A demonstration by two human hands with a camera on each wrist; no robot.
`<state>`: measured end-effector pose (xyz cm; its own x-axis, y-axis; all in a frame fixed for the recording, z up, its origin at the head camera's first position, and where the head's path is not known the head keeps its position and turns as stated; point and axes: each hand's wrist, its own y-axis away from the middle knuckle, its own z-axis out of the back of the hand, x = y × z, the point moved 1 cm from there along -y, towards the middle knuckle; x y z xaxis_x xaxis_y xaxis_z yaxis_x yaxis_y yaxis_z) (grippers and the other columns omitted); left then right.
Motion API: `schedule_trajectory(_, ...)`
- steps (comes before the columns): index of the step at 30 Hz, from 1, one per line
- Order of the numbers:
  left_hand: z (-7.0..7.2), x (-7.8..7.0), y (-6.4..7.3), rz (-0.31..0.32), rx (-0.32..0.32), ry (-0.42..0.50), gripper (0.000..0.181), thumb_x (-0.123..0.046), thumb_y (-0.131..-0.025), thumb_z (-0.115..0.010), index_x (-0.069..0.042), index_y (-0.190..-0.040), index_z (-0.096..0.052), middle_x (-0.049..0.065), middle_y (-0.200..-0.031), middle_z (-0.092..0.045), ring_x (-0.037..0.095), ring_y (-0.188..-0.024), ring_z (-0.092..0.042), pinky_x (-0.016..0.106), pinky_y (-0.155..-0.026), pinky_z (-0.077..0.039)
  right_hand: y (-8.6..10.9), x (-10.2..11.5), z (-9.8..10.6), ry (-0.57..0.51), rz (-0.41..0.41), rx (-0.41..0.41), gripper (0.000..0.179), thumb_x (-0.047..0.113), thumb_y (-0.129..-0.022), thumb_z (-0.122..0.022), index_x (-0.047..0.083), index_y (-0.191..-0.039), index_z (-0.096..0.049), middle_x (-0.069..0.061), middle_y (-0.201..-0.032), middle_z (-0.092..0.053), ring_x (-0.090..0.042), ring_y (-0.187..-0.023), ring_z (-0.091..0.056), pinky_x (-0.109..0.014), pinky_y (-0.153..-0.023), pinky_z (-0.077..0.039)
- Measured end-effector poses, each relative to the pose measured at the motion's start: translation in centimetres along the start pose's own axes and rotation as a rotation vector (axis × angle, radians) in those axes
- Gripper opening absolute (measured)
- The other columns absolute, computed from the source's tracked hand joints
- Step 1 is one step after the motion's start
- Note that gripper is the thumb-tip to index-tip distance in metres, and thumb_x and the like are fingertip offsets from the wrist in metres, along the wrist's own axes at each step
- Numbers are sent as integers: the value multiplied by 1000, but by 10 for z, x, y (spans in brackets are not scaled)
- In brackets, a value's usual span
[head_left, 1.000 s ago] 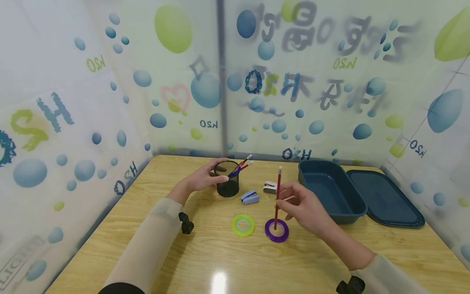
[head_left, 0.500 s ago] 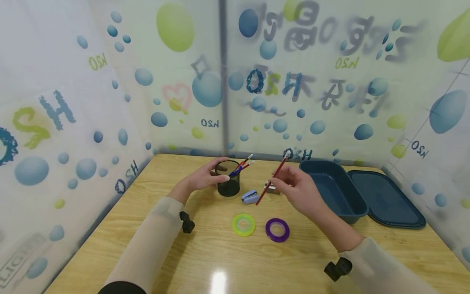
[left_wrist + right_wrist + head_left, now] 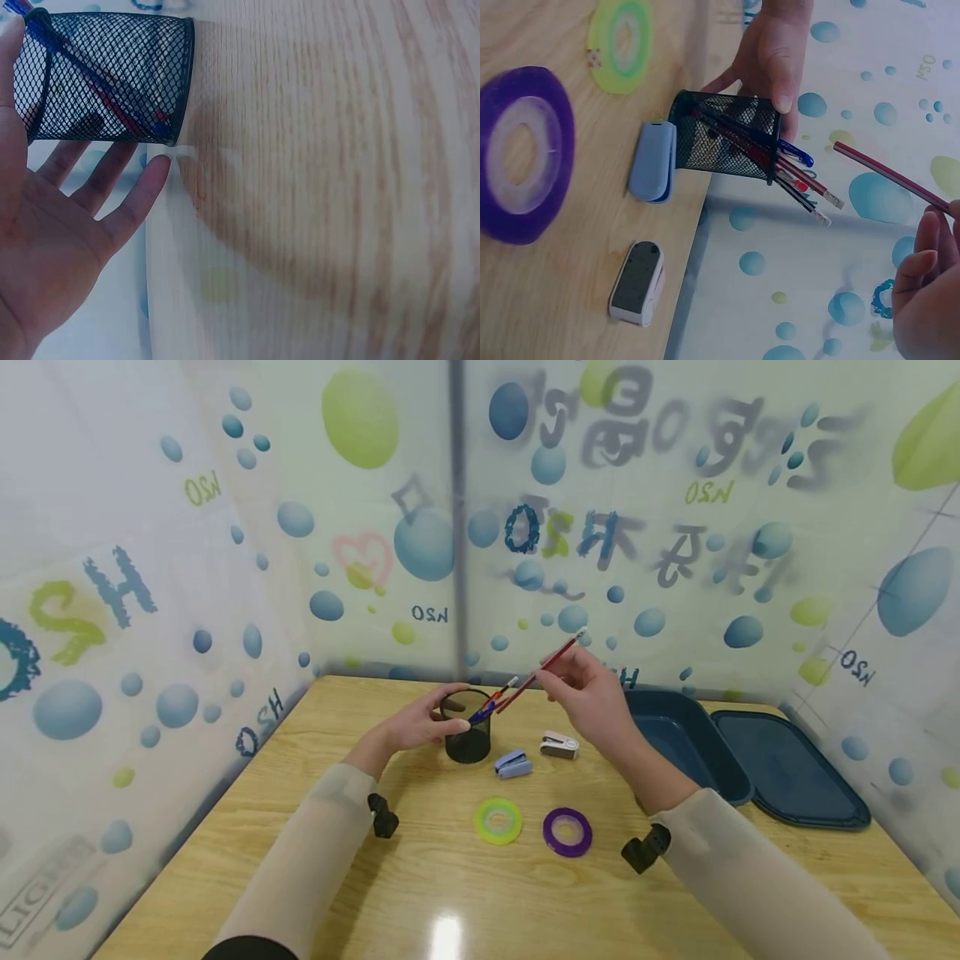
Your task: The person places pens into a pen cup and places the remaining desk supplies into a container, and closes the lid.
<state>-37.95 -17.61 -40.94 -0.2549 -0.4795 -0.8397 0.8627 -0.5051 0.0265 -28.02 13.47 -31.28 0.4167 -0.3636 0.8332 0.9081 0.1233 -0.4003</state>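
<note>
The person's right hand (image 3: 588, 697) pinches a red pencil (image 3: 889, 178) between thumb and fingers, and it's this arm that has done the moving. A second ago the pencil stood nearly upright over the purple tape roll (image 3: 567, 850); half a second later it leaned with its lower end near the blue stapler (image 3: 513, 764). Now it's higher and farther left, slanting, eraser end up, its lower end near the mesh cup (image 3: 468, 745) but apart from the pens and pencils (image 3: 801, 156) inside.

That cup hasn't shifted: it stands toward the table's (image 3: 405, 893) far edge, left of the middle, the left hand (image 3: 418, 727) curled around it as before, thumb at the rim.

The white stapler (image 3: 559, 746), partly covered earlier, shows whole. The yellow-green tape roll (image 3: 498, 837) lies where it did, as do the blue tub (image 3: 678, 739) and lid (image 3: 791, 768) by the far right corner.
</note>
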Motion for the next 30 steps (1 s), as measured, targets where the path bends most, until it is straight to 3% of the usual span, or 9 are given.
schedule_trajectory(5,0,0,-1,2,0,0,79,-44,-106,-74,-36,-172,-32,16,-168,-43,39,-132,-62,60,-105,-58,-18,-1,-10,-74,5,-34,24,31,-108,-73,11,-121,-70,2,-96,-73,-21,-83,-63,-32,-74,-48)
schedule_trajectory(19,1,0,0,10,0,-11,80,-46,-106,-74,-36,-172,-31,19,-170,-39,41,-134,-62,58,-104,-60,-39,-20,-32,-62,-82,5,24,30,-109,-72,12,-125,-70,-15,-122,-80,-38,-100,-69,-35,-77,-50)
schedule_trajectory(27,-1,0,-1,10,-4,-20,79,-45,-106,-73,-37,-172,-31,19,-170,-40,41,-135,-62,58,-105,-59,-38,-23,-32,-43,-115,16,25,30,-109,-71,10,-125,-75,-5,-106,-74,-37,-99,-68,-34,-79,-50)
schedule_trajectory(30,0,1,-1,18,-6,-25,79,-46,-106,-74,-39,-172,-31,19,-171,-38,41,-136,-61,57,-105,-60,-38,-22,-33,-45,-128,24,26,28,-109,-71,10,-127,-76,-8,-108,-76,-32,-96,-68,-32,-77,-50)
